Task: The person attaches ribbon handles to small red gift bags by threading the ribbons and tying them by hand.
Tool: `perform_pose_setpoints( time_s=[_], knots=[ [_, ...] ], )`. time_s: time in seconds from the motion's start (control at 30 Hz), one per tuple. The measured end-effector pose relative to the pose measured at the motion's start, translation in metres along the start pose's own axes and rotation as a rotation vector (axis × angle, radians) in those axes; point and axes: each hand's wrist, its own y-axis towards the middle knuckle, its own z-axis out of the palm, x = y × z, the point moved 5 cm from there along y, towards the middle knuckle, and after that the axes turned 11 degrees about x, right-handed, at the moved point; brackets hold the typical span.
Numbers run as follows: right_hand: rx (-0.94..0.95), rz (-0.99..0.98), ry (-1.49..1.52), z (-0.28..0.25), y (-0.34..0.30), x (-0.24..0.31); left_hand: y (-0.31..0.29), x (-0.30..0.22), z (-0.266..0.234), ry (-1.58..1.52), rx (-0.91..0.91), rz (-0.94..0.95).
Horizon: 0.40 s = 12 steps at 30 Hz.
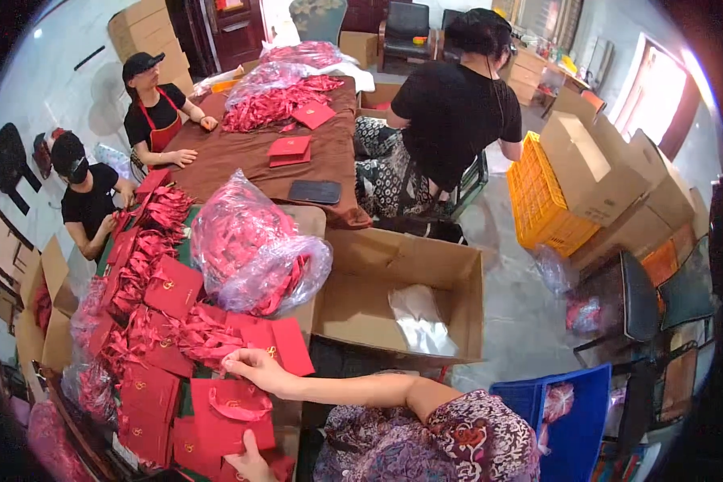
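Note:
A small red paper bag [225, 430] with a red ribbon handle [241, 406] lies at the near edge of the worktable. At the bottom of the view, my left hand [251, 464] grips this bag's lower part, thumb on its front; the other fingers are hidden. My right hand [257, 371] is closed in a pinch at the bag's top, by the ribbon; its fingertips partly cover what they hold. Flat red bags [147, 402] lie stacked to the left. Beyond my right hand are loose red ribbons [205, 333] and another red bag [291, 345].
A clear plastic sack of red ribbons [245, 241] stands on the table beside an open carton [398, 281]. A phone [314, 191] lies on the brown cloth [249, 181]. Three people work around the tables. An orange crate [538, 197] and blue chair [574, 410] are at right.

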Motion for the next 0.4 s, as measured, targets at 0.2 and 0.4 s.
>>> perform_pose_setpoints(
  time_s=[0.2,0.4],
  knots=[
    [-0.131,-0.120,-0.129,-0.020,0.005,0.000,-0.023,0.031,-0.007,-0.019,0.060,-0.059],
    [-0.232,-0.002,-0.131,-0.018,0.007,0.009,-0.047,-0.011,0.010,0.083,-0.039,-0.256]
  ],
)
